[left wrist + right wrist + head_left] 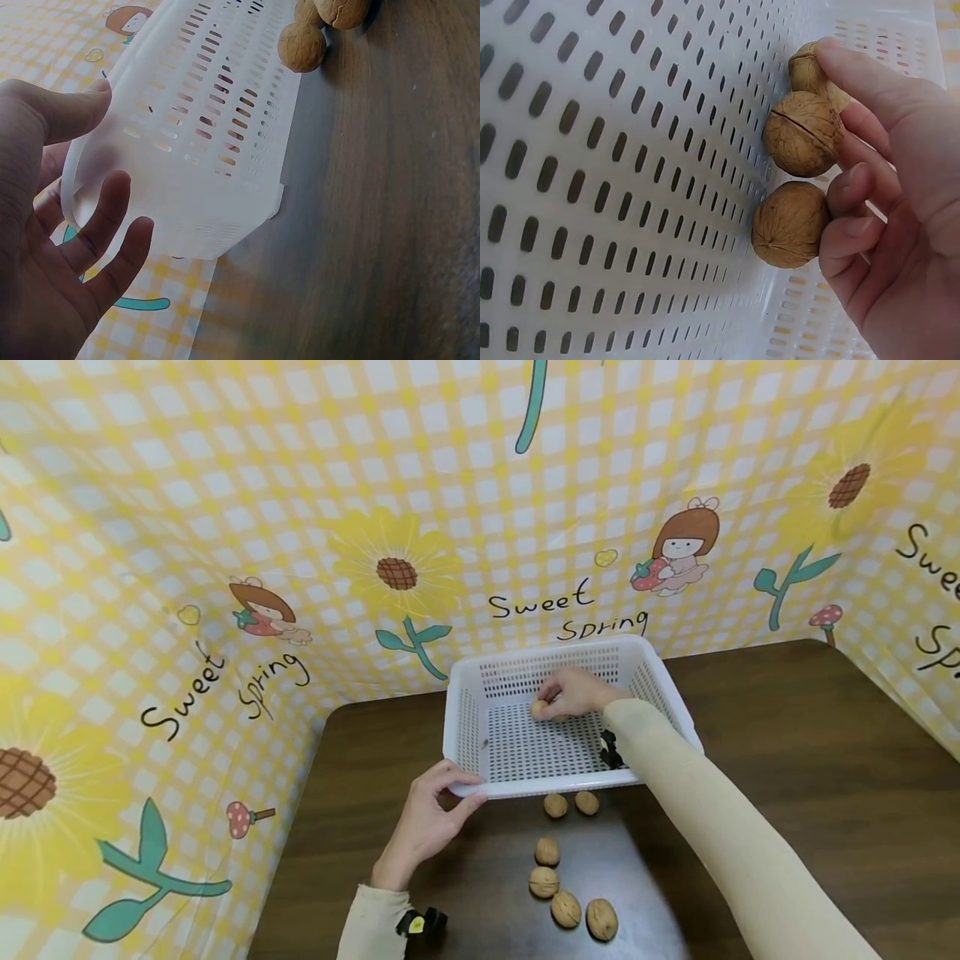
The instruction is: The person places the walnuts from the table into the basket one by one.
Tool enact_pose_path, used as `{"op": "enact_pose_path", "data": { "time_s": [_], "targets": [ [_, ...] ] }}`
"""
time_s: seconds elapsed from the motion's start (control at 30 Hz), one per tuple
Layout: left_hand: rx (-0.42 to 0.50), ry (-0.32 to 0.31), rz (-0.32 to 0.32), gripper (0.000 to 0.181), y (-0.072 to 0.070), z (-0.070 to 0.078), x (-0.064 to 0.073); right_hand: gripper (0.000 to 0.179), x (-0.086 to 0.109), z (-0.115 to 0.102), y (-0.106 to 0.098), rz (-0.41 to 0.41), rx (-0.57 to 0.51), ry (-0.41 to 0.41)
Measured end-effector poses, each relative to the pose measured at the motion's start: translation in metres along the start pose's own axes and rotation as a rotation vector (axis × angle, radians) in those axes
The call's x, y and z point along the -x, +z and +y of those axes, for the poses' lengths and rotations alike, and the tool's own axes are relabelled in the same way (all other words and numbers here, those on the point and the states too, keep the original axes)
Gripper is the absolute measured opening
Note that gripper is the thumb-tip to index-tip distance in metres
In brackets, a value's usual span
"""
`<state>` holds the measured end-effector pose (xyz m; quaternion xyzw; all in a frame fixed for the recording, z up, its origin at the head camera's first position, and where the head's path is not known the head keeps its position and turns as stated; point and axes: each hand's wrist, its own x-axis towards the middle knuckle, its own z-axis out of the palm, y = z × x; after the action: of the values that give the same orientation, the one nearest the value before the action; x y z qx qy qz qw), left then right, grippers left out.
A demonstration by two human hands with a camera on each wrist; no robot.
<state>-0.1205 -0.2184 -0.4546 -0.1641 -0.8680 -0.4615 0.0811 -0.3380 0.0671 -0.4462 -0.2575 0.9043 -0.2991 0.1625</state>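
Note:
A white perforated plastic basket (510, 789) stands at the back of the dark table. My left hand (427, 817) grips its near left corner; in the left wrist view the thumb (75, 112) lies at the rim and two fingers are spread beside the corner. Inside the basket, my right hand (573, 692) pinches a walnut (808, 69) between thumb and fingers, close over the slotted floor. Two more walnuts sit by that hand, a cracked-seam one (802, 135) in the middle and a rounder one (790, 225) beside the curled fingers.
On the brown table (810, 760), several loose walnuts (566, 909) lie in front of the basket, two (556, 805) of them close to its near side. A yellow checked cloth (300, 485) with printed flowers hangs behind and beside the table.

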Motion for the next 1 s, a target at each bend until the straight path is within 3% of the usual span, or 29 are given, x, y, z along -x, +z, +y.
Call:
{"op": "enact_pose_path", "data": {
  "time_s": [0.23,0.47,0.73,1.0],
  "targets": [
    [-0.002,0.008,-0.003,0.018,0.002,-0.001,-0.001,0.055,0.005,0.000,-0.011,-0.005,-0.099,0.038],
    [-0.001,0.030,0.015,0.018,0.001,-0.001,0.000,0.054,0.022,-0.024,-0.040,0.017,-0.217,-0.043],
    [-0.006,0.044,0.016,0.019,0.000,-0.002,-0.001,0.041,0.068,-0.053,-0.062,0.062,-0.182,-0.129],
    [-0.003,0.036,0.017,0.019,0.002,-0.003,-0.001,0.023,0.127,-0.068,-0.044,0.190,-0.158,-0.243]
  ]
}}
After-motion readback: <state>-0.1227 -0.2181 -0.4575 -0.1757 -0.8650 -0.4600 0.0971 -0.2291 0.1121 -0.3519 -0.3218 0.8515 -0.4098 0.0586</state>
